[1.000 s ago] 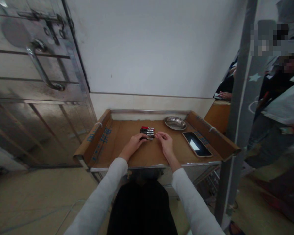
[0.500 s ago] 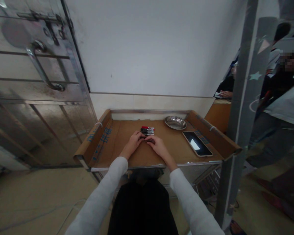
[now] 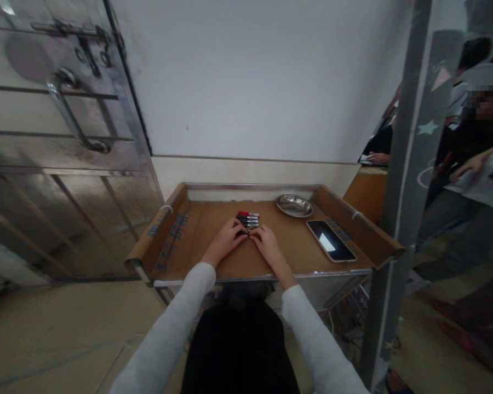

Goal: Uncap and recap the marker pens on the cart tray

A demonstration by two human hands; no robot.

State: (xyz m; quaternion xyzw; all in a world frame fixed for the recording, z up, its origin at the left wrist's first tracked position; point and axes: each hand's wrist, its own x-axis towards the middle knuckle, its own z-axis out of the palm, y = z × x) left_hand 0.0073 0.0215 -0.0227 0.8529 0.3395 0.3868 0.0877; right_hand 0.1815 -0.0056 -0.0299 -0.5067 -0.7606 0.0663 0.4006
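Observation:
My left hand [image 3: 231,237] and my right hand [image 3: 265,242] meet over the cardboard surface with fingertips pinched close together. Between them shows a small black piece [image 3: 248,233]; the fingers cover most of it, so its kind cannot be made out. Just beyond the fingertips, several markers lie side by side in a short row: a red marker [image 3: 246,214] at the far side, then black markers [image 3: 248,220] nearer me. My left fingers partly overlap the near left end of that row.
A shallow steel bowl [image 3: 294,206] stands at the back right of the cardboard-lined cart [image 3: 205,214]. Nearer me lies a phone [image 3: 331,241], screen up. Raised cardboard sides edge the cart left and right. A metal post [image 3: 406,164] rises at right, with people beyond it.
Both hands have shifted slightly; the fingertips now meet a little farther right, with the small black piece showing between them. The marker row, bowl and phone stay put.

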